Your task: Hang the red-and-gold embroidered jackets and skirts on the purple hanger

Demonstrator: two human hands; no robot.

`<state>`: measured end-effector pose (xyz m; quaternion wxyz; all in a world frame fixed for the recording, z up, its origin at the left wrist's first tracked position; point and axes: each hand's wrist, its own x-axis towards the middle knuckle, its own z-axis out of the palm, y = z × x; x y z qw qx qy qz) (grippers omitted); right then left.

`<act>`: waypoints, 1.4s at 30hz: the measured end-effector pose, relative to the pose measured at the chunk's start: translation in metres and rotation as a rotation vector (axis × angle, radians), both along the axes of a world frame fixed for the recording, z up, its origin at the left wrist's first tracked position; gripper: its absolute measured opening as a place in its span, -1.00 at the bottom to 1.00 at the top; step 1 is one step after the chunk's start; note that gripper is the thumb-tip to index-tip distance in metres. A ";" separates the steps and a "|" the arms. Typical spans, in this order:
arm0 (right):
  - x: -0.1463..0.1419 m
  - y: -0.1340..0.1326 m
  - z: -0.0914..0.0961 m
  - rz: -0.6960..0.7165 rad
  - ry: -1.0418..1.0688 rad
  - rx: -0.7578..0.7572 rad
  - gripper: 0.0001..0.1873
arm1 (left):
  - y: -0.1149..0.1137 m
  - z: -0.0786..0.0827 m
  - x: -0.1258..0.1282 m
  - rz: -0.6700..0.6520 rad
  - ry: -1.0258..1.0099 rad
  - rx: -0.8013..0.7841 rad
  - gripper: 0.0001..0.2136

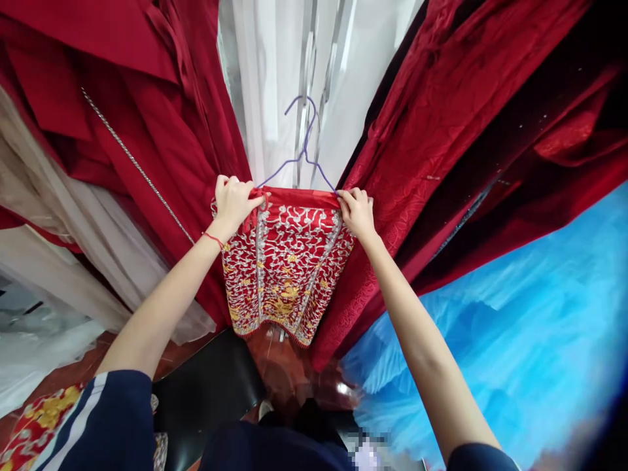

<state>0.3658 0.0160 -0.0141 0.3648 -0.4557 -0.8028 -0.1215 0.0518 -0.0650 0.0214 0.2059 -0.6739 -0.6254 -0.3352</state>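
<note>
Sleeves point(120, 422) are cropped, 2 hands point(235, 203) point(358, 213) part-hiding the garment point(290, 271).

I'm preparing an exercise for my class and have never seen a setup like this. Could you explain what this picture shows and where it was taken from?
There is no machine here: a person works with two bare hands, and a camera worn on the head looks forward and down. The left hand and right hand grip the top edge of a red embroidered garment, perhaps a skirt. A purple wire hanger rises above that edge. Red fabric hangs on the left, with patterned red cloth and bright blue tulle on the right. Below are a black seat-like surface and a reddish floor. No tabletop shows; the garment is held up.
</note>
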 end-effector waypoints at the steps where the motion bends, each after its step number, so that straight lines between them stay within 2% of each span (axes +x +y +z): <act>1: -0.002 0.001 -0.001 0.008 0.018 0.016 -0.58 | 0.000 0.000 -0.002 0.000 0.013 0.023 -0.77; 4: -0.003 0.005 -0.006 0.045 0.089 0.048 -0.62 | -0.001 -0.001 -0.003 0.010 0.038 0.084 -0.76; 8: 0.006 0.015 -0.013 0.221 0.325 0.026 -0.67 | -0.011 -0.004 0.003 -0.032 0.002 0.162 -0.72; 12: 0.025 0.019 -0.019 0.289 0.645 -0.035 -0.61 | -0.014 -0.009 -0.002 -0.153 -0.137 0.278 -0.48; 15: 0.035 0.021 -0.021 0.347 0.633 -0.075 -0.56 | -0.007 -0.019 -0.013 -0.192 -0.318 0.340 -0.42; 17: 0.038 0.025 -0.023 0.372 0.547 -0.083 -0.56 | -0.002 -0.026 -0.018 -0.201 -0.396 0.283 -0.47; 21: 0.037 0.044 -0.030 0.289 0.465 0.016 -0.61 | 0.000 -0.039 -0.018 -0.096 -0.399 0.218 -0.52; 25: 0.029 0.051 -0.036 0.223 0.473 0.125 -0.48 | -0.012 -0.043 -0.009 -0.045 -0.404 0.228 -0.54; 28: 0.012 0.027 -0.040 0.059 0.586 0.270 -0.38 | -0.023 -0.046 -0.002 -0.029 -0.342 0.239 -0.48; 30: -0.008 -0.001 -0.042 -0.035 0.725 0.362 -0.47 | -0.028 -0.047 0.003 0.018 -0.245 0.277 -0.44; 31: -0.021 -0.016 -0.042 0.036 0.743 0.339 -0.57 | -0.028 -0.047 0.006 0.051 -0.185 0.290 -0.44; 33: -0.053 -0.039 -0.037 0.362 0.682 0.112 -0.87 | -0.028 -0.044 0.011 0.106 -0.073 0.300 -0.51; 35: -0.087 -0.050 -0.028 0.627 0.620 -0.182 -0.80 | -0.025 -0.039 0.015 0.121 -0.018 0.290 -0.63; 36: -0.104 -0.051 -0.022 0.687 0.607 -0.296 -0.75 | -0.024 -0.038 0.018 0.115 -0.023 0.279 -0.67; 38: -0.131 -0.047 -0.011 0.684 0.589 -0.429 -0.68 | -0.023 -0.039 0.024 0.095 -0.096 0.270 -0.68; 40: -0.148 -0.040 -0.003 0.676 0.576 -0.495 -0.62 | -0.023 -0.046 0.034 0.106 -0.236 0.343 -0.58; 42: -0.156 -0.036 0.000 0.727 0.591 -0.523 -0.60 | -0.023 -0.057 0.045 0.138 -0.393 0.456 -0.47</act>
